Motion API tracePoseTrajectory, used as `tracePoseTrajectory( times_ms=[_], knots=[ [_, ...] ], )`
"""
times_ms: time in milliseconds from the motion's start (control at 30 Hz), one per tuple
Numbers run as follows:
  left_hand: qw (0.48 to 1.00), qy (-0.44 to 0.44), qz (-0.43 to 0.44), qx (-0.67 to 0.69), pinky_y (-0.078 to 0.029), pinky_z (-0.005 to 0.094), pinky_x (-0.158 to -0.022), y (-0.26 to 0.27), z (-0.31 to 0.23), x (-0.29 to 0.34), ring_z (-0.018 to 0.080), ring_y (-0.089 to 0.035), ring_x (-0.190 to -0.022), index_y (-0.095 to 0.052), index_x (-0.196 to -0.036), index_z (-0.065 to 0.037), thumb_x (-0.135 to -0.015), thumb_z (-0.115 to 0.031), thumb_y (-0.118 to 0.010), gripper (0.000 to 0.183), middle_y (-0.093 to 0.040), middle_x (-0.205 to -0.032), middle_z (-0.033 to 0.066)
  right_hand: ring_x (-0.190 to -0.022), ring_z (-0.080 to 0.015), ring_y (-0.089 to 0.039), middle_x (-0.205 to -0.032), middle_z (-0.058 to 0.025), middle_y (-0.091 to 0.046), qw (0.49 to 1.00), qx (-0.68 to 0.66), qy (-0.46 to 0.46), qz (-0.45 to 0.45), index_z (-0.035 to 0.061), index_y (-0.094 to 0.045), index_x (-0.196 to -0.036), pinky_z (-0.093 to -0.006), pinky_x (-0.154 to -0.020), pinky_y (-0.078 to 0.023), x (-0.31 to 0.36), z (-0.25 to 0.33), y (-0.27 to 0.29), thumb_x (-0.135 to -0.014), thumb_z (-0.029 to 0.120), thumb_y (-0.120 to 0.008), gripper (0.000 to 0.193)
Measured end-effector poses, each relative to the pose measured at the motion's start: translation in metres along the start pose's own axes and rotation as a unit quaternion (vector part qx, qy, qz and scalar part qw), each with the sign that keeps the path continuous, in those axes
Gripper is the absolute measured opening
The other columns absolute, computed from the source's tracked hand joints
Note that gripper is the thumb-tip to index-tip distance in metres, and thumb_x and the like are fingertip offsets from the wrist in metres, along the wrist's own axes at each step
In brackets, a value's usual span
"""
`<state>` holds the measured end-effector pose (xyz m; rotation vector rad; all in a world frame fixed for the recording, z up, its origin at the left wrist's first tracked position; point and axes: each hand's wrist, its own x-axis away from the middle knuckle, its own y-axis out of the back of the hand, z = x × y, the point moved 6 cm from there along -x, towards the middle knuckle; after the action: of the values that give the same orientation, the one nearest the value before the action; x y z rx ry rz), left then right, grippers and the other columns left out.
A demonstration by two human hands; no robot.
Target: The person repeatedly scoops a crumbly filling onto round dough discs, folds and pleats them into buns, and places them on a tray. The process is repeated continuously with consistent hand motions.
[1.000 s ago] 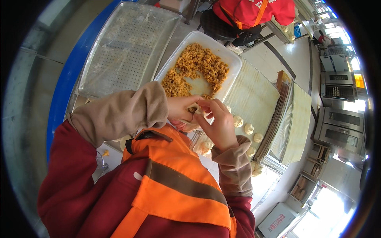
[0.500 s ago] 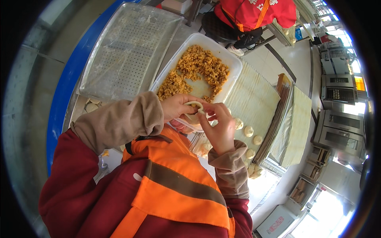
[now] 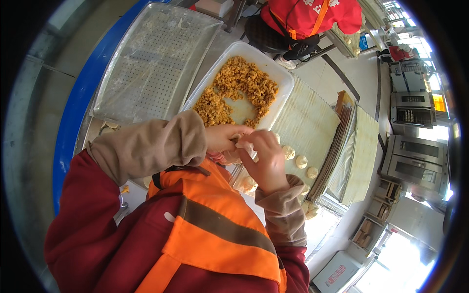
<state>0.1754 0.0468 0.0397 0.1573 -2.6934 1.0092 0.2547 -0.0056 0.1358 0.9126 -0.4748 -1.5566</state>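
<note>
Just past the near end of a white plastic tub [image 3: 285, 83], my two hands meet over a piece of pale dough [image 3: 239, 145]. My left hand [image 3: 222, 137] cups the dough, its fingers curled round it. At the dough's upper edge, my right hand [image 3: 266, 158] pinches with thumb and fingers. Most of the dough is hidden by the fingers, and whether filling is inside does not show. Brown crumbly filling [image 3: 248, 78] lies in the tub, heaped around a bare patch of its bottom.
Several pale filled buns [image 3: 301, 161] rest on a cream cloth-covered board [image 3: 308, 110] to the right, beside stacked boards [image 3: 337, 146]. A perforated metal tray [image 3: 156, 63] lies at the left, within a blue edge [image 3: 78, 107]. A person in red [image 3: 312, 17] sits at the far side.
The dough's open ring, visible before, is now drawn together and mostly covered by my fingers. My right hand has closed in nearer the left. The view has shifted slightly.
</note>
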Motion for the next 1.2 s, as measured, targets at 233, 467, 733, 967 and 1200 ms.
tracePoseTrajectory(
  times_ms=[233, 467, 733, 967, 1200],
  knots=[
    [0.990, 0.065, -0.116, 0.052, -0.048, 0.0224, -0.065, 0.001, -0.017, 0.006, 0.0095, -0.060, -0.081, -0.046, -0.132, -0.004, -0.090, -0.002, -0.045, 0.043, -0.060, -0.103, 0.0055, -0.069, -0.0173, -0.063, -0.079, -0.0093, -0.064, 0.981, -0.090, -0.173, -0.008, -0.0006, -0.065, -0.088, -0.0275, -0.063, -0.051, 0.006, -0.023, 0.009, -0.075, 0.002, -0.071, 0.015],
    [0.988, 0.062, -0.097, -0.105, -0.048, 0.0213, -0.064, 0.006, -0.002, 0.003, 0.0079, -0.060, -0.076, -0.054, -0.127, -0.004, -0.092, -0.004, -0.047, 0.035, -0.064, -0.090, 0.0029, -0.070, -0.0267, -0.061, -0.074, -0.0087, -0.061, 0.996, -0.046, -0.068, -0.021, 0.0034, -0.062, -0.079, -0.0334, -0.060, -0.050, 0.005, -0.012, 0.004, -0.071, 0.000, -0.069, 0.011],
    [0.983, 0.150, -0.102, -0.019, -0.053, 0.0264, -0.067, 0.009, -0.018, 0.011, 0.0146, -0.060, -0.094, -0.044, -0.137, -0.008, -0.099, -0.030, -0.039, 0.045, -0.059, -0.114, 0.0064, -0.069, -0.0159, -0.064, -0.077, -0.0077, -0.065, 0.990, -0.084, -0.112, 0.011, 0.0000, -0.067, -0.085, -0.0257, -0.061, -0.051, -0.004, -0.008, 0.015, -0.073, 0.001, -0.073, 0.014],
    [0.937, -0.215, -0.182, 0.208, -0.047, 0.0328, -0.088, -0.026, -0.058, 0.018, 0.0172, -0.062, -0.093, -0.059, -0.112, -0.002, -0.100, -0.046, -0.028, 0.055, -0.064, -0.100, 0.0085, -0.068, -0.0173, -0.065, -0.076, -0.0100, -0.065, 0.980, -0.093, -0.136, -0.112, -0.0017, -0.066, -0.084, -0.0264, -0.062, -0.052, -0.013, 0.019, 0.042, -0.074, 0.000, -0.073, 0.011],
    [0.895, -0.245, -0.200, 0.314, -0.048, 0.0318, -0.082, -0.025, -0.042, 0.014, 0.0167, -0.061, -0.086, -0.063, -0.098, -0.001, -0.099, -0.047, -0.031, 0.056, -0.065, -0.091, 0.0077, -0.069, -0.0138, -0.062, -0.083, -0.0065, -0.063, 0.961, -0.122, -0.209, -0.134, -0.0001, -0.063, -0.096, -0.0261, -0.061, -0.051, -0.009, 0.015, 0.030, -0.074, 0.000, -0.072, 0.024]
  ],
)
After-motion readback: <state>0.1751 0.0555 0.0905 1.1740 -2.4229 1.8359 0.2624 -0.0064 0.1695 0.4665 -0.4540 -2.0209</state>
